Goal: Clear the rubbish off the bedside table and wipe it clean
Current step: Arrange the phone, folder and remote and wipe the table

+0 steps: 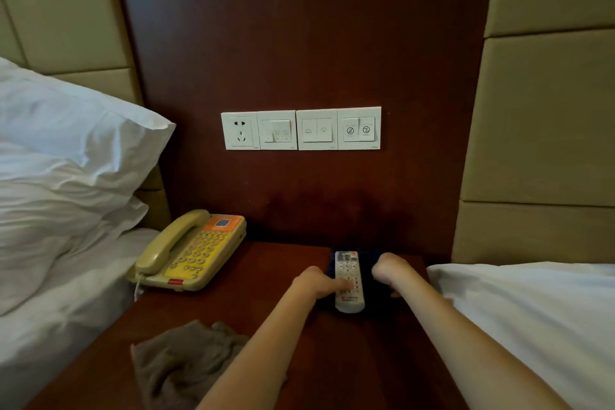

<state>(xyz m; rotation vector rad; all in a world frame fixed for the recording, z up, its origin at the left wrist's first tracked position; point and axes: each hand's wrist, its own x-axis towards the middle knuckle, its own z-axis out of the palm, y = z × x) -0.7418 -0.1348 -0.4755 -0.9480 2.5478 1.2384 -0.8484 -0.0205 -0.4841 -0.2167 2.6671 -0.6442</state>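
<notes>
A white remote control (347,268) lies on a dark blue flat thing (367,258) at the back right of the dark red bedside table (266,276). My left hand (316,283) holds the remote from the left, fingers laid across its lower half. My right hand (389,271) grips the right edge of the dark blue thing, with most of its fingers hidden behind the bent wrist. A crumpled brown cloth (179,359) lies on the table's front left, apart from both hands.
A beige and yellow telephone (191,253) sits at the table's back left. White pillows (66,150) and bedding crowd the left edge, and a white bed (532,309) borders the right. A row of wall switches (301,129) is on the wooden panel behind.
</notes>
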